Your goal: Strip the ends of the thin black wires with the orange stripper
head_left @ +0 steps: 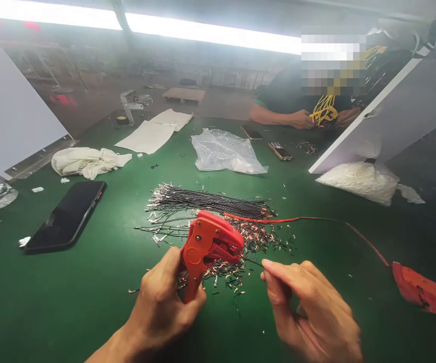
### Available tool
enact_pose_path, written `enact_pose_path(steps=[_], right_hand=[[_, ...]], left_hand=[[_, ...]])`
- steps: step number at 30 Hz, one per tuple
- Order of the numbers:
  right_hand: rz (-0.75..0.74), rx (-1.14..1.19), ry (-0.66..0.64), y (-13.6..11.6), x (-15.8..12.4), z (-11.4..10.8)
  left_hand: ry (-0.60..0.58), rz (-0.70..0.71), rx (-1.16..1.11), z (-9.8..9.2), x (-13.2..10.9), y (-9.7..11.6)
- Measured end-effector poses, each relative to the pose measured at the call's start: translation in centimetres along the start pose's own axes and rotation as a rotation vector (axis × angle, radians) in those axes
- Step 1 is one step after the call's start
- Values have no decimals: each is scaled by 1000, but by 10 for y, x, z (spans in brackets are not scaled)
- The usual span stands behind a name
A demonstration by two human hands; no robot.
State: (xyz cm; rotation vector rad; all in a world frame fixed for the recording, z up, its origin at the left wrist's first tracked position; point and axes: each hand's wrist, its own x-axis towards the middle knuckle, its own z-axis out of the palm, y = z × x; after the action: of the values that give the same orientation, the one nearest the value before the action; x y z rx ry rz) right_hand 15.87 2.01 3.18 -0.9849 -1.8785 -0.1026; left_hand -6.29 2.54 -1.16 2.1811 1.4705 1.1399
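Note:
My left hand is wrapped round the handle of a red wire stripper, whose head points to the right. Between the thumb and forefinger of my right hand is a thin black wire. The wire's far end meets the stripper's jaws; whether they are clamped on it I cannot tell. Behind the tool lies a bundle of black wires with metal terminals at the left and bare copper at the right. Cut scraps of insulation and copper are strewn beneath and beside the stripper.
A phone and a white cloth lie at left. Farther back are a plastic bag and papers. A red tool with a red strap lies right, near a filled bag. Across the table, a person holds yellow wires.

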Motion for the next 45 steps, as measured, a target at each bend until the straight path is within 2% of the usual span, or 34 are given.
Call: enact_pose_path(steps=[17, 25, 35, 41, 45], right_hand=[[-3, -23, 12, 7, -10, 0], [2, -1, -13, 10, -12, 1], [-1, 5, 11, 11, -14, 1], [4, 28, -6, 9, -9, 0], [13, 48, 18, 8, -8, 0]], left_hand=[[28, -65, -90, -6, 4, 3], [-11, -164, -134, -5, -3, 1], [17, -130, -89, -8, -1, 1], [22, -8, -52, -9, 2, 8], [10, -11, -20, -9, 4, 8]])
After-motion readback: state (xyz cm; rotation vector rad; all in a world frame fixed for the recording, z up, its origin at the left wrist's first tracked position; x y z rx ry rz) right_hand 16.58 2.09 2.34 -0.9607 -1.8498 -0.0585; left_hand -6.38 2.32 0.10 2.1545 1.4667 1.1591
